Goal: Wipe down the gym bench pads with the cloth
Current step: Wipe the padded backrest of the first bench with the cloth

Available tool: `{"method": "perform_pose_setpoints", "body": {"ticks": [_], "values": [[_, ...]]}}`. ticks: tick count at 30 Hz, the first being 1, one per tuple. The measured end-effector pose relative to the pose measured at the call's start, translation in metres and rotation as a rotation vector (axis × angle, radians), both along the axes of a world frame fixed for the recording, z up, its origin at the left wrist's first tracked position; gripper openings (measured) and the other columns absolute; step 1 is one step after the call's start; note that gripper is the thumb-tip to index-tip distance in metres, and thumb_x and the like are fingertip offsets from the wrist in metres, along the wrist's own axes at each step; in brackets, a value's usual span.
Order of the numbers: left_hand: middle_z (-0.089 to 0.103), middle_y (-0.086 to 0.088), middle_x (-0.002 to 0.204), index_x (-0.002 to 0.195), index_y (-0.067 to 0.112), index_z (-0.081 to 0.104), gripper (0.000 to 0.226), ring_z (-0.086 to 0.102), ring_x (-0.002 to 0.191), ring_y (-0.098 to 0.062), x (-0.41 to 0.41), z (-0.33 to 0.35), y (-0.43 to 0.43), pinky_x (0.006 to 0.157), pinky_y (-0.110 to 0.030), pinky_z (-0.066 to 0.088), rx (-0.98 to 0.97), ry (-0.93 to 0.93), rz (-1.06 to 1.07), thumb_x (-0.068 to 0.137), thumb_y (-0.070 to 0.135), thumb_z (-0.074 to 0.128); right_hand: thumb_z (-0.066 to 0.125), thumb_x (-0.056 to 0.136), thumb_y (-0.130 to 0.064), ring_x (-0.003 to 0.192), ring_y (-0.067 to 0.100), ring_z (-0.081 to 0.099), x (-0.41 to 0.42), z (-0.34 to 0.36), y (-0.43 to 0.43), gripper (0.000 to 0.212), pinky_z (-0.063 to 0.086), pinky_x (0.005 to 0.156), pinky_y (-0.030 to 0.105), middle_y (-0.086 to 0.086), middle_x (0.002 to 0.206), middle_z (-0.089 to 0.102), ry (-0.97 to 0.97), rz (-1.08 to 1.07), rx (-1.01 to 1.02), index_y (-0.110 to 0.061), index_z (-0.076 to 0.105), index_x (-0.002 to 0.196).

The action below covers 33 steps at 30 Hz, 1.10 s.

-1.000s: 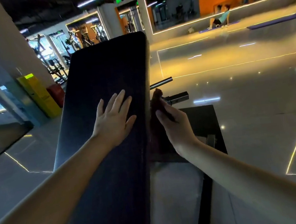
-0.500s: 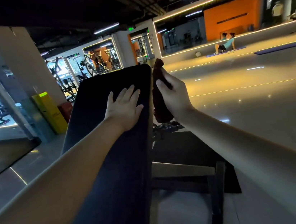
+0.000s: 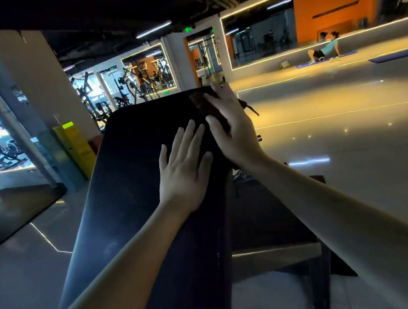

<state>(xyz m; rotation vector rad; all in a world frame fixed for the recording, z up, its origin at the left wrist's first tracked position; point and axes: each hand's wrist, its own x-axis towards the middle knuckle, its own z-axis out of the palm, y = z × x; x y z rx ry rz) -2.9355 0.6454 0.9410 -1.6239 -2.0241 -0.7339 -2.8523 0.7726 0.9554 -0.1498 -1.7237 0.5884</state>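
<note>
Dim and warm overall — ceiling tubes (image 3: 154, 29) glare off the glossy floor (image 3: 351, 135), edges bowed and soft.

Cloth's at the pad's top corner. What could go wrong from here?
1. The cloth is bunched in the right hand, a tail dangling off the edge: strokes may cover only a narrow strip.
2. The left hand lies flat on the bench pad, so that patch may get skipped.
</note>
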Motion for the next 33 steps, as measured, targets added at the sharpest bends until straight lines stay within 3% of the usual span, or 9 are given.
{"method": "perform_pose_setpoints", "body": {"ticks": [4, 7, 10, 14, 18, 23, 27, 30, 33], "values": [[0.002, 0.017, 0.161, 0.153, 0.036, 0.011, 0.058, -0.006, 0.147, -0.002, -0.001, -0.003, 0.001, 0.12, -0.039, -0.004, 0.021, 0.0, -0.007, 0.097, 0.054, 0.014, 0.048, 0.093, -0.011, 0.139, 0.015, 0.032, -0.004, 0.014, 0.014, 0.04, 0.03, 0.114, 0.039, 0.005, 0.143, 0.045, 0.121, 0.097, -0.147, -0.02, 0.046, 0.133], [0.004, 0.016, 0.162, 0.153, 0.035, 0.013, 0.059, -0.005, 0.148, -0.003, -0.001, -0.002, 0.001, 0.12, -0.038, -0.004, 0.025, 0.0, -0.006, 0.097, 0.053, 0.015, 0.047, 0.095, -0.013, 0.108, 0.0, 0.056, -0.005, 0.026, 0.018, 0.034, 0.047, 0.095, 0.026, 0.001, 0.117, 0.061, 0.168, 0.121, -0.306, -0.014, 0.053, 0.128], [0.007, 0.014, 0.162, 0.153, 0.034, 0.016, 0.06, -0.002, 0.148, -0.005, 0.001, -0.002, 0.0, 0.12, -0.038, -0.002, 0.038, 0.001, -0.006, 0.097, 0.053, 0.016, 0.047, 0.094, -0.022, 0.098, 0.013, 0.062, -0.007, 0.03, 0.022, 0.036, 0.049, 0.084, 0.027, 0.006, 0.108, 0.066, 0.187, 0.06, -0.43, -0.005, 0.058, 0.124], [0.008, 0.013, 0.162, 0.153, 0.033, 0.017, 0.06, -0.001, 0.149, -0.007, 0.001, -0.002, 0.001, 0.121, -0.041, 0.0, 0.041, -0.002, -0.016, 0.097, 0.053, 0.016, 0.043, 0.098, -0.022, 0.105, 0.014, 0.06, -0.002, 0.02, 0.005, 0.037, 0.049, 0.087, 0.026, 0.005, 0.117, 0.065, 0.179, -0.002, -0.532, -0.012, 0.053, 0.132], [0.008, 0.012, 0.162, 0.153, 0.033, 0.016, 0.061, 0.0, 0.149, -0.008, 0.002, -0.002, 0.0, 0.121, -0.042, 0.001, 0.043, 0.003, -0.01, 0.096, 0.054, 0.014, 0.043, 0.097, -0.03, 0.1, 0.02, 0.063, 0.017, -0.017, -0.031, 0.042, 0.05, 0.075, 0.027, 0.013, 0.11, 0.066, 0.145, 0.094, -0.53, -0.007, 0.051, 0.132], [0.007, 0.012, 0.162, 0.154, 0.033, 0.015, 0.06, -0.001, 0.149, -0.008, 0.003, -0.002, 0.001, 0.121, -0.043, 0.001, 0.034, 0.005, 0.012, 0.097, 0.053, 0.014, 0.04, 0.101, -0.023, 0.118, 0.017, 0.057, 0.041, -0.081, -0.102, 0.038, 0.046, 0.099, 0.047, 0.003, 0.125, 0.061, 0.148, 0.25, -0.706, -0.021, 0.045, 0.139], [0.007, 0.011, 0.162, 0.154, 0.033, 0.015, 0.06, -0.001, 0.149, -0.008, 0.001, -0.003, 0.002, 0.121, -0.042, 0.0, 0.039, 0.014, 0.004, 0.097, 0.052, 0.015, 0.045, 0.097, -0.03, 0.129, 0.016, 0.047, 0.04, -0.09, -0.113, 0.046, 0.039, 0.106, 0.049, 0.0, 0.136, 0.053, 0.155, 0.285, -0.652, -0.023, 0.039, 0.142], [0.008, 0.011, 0.162, 0.154, 0.033, 0.016, 0.06, 0.0, 0.149, -0.007, -0.001, -0.004, 0.002, 0.121, -0.041, 0.0, 0.044, 0.01, -0.004, 0.097, 0.052, 0.015, 0.047, 0.098, -0.028, 0.131, 0.01, 0.044, 0.028, -0.066, -0.086, 0.049, 0.039, 0.108, 0.042, -0.001, 0.141, 0.049, 0.147, 0.241, -0.622, -0.02, 0.035, 0.144], [0.009, 0.012, 0.162, 0.153, 0.033, 0.018, 0.06, 0.001, 0.149, -0.007, -0.001, -0.004, 0.001, 0.121, -0.041, 0.0, 0.059, 0.005, -0.011, 0.097, 0.051, 0.016, 0.045, 0.098, -0.028, 0.121, 0.004, 0.05, 0.015, -0.031, -0.051, 0.047, 0.045, 0.097, 0.019, -0.001, 0.138, 0.05, 0.152, 0.128, -0.53, -0.015, 0.038, 0.143]]}}
